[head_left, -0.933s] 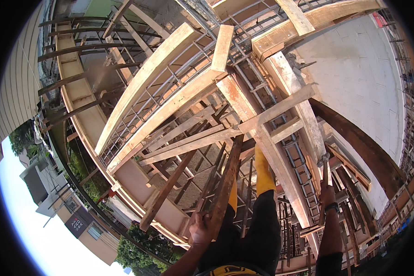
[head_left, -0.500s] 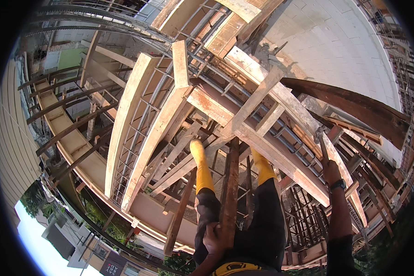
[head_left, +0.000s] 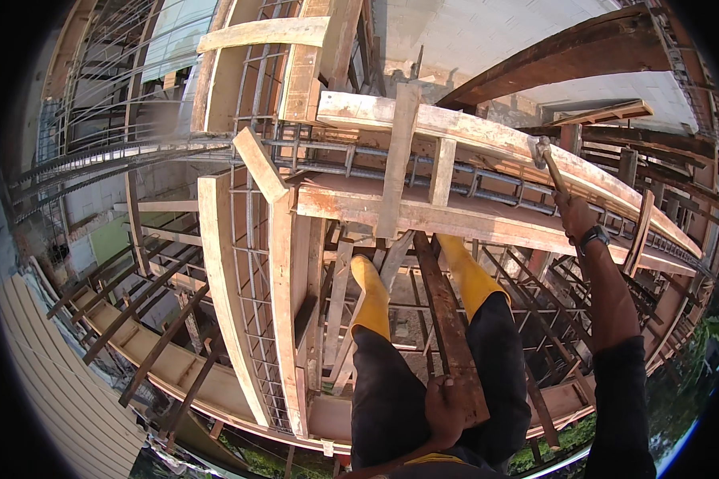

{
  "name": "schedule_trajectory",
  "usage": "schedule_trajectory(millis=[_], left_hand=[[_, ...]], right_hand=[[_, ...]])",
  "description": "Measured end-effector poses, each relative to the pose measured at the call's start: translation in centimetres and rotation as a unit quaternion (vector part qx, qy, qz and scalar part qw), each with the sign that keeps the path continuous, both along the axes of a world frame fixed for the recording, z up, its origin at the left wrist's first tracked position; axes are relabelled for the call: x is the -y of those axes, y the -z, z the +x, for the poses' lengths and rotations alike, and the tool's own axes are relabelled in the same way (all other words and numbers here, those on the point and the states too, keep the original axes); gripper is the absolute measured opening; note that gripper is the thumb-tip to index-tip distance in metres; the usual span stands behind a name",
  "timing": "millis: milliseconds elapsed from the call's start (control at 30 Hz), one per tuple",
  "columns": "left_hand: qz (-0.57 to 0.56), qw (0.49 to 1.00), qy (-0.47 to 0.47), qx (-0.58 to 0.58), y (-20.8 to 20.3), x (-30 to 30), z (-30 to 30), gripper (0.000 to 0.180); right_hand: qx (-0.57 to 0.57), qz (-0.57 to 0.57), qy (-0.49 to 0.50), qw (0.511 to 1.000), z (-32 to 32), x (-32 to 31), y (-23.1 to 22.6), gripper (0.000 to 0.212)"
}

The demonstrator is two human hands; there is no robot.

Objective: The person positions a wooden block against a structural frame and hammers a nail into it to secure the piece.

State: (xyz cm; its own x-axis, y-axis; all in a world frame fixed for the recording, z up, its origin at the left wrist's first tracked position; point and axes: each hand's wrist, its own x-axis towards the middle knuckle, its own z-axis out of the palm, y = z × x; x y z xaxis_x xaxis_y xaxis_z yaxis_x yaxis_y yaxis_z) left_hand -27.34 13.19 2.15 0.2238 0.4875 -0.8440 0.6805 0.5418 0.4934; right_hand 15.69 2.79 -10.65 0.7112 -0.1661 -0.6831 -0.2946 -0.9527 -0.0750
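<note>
My right hand (head_left: 577, 219) is closed round the handle of a hammer (head_left: 558, 177). The hammer's head rests on or just over the top edge of the far formwork board (head_left: 487, 132), right of the middle. My left hand (head_left: 444, 409) is low in front of my body, its fingers curled beside the near end of a dark timber plank (head_left: 449, 335) between my legs. Whether it grips the plank or some small thing is hidden. A near formwork board (head_left: 423, 215) runs parallel to the far one, with steel reinforcing bars (head_left: 487, 185) between them. A wooden cleat (head_left: 400, 156) crosses both boards.
My yellow boots (head_left: 471, 279) stand among timbers above a deep drop with struts below. Another formwork trough (head_left: 252, 319) with rebar runs toward me at the left. Loose steel bars (head_left: 112, 160) reach out at far left. A heavy dark beam (head_left: 559, 60) slants at upper right.
My view has turned, so the formwork has swung to lie more level across the picture. My left hand now overlaps the plank's near end. The hammer stays in my right hand.
</note>
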Motion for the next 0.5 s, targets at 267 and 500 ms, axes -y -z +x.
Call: schedule_trajectory(millis=[267, 500], left_hand=[[0.214, 0.976, 0.012, 0.045, 23.9, -17.6, 8.8, 0.04], [0.107, 0.981, -0.097, 0.132, 29.5, -17.5, 13.5, 0.026]], right_hand=[[0.011, 0.034, -0.03, 0.999, -1.5, 0.4, 0.9, 0.062], [-0.016, 0.044, 0.006, 0.999, 0.1, 1.0, -0.2, 0.054]])
